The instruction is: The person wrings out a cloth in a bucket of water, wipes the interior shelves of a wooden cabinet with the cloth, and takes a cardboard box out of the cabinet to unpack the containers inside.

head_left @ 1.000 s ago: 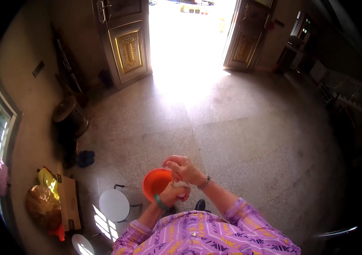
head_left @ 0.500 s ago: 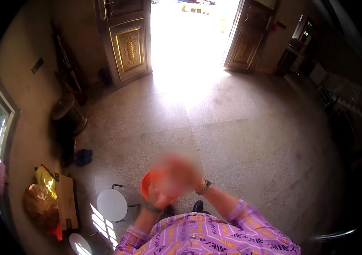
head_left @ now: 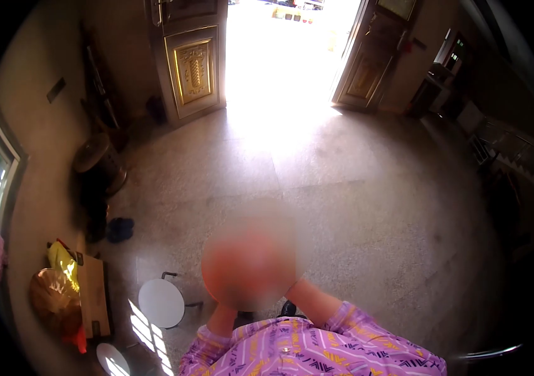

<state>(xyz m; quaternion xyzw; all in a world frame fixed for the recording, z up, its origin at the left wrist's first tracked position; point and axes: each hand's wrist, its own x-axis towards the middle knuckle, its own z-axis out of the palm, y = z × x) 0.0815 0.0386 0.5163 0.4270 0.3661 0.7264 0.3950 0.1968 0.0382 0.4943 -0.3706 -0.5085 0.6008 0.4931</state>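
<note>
An orange bowl [head_left: 217, 269] is held up in front of my body, low in the middle of the view. A blurred patch covers most of it, so its contents do not show. My left hand [head_left: 232, 298] is at the bowl's near left side, its forearm running up to it and its fingers smeared over. From the right, my right hand [head_left: 281, 279] reaches to the bowl's other side inside the same blur. Whether its fingers are open or closed does not show.
A round white stool [head_left: 162, 303] stands left of my legs, with another white seat [head_left: 113, 358] nearer. A cardboard box [head_left: 94, 294] and shiny bags [head_left: 54, 291] lie by the left wall. Dark blue shoes [head_left: 120, 230] sit on the floor [head_left: 342, 207]. Ahead, double doors [head_left: 193, 69] stand open to bright daylight.
Both hands and the bowl have come slightly closer together, and the blur now covers them more fully. The view has shifted slightly.
</note>
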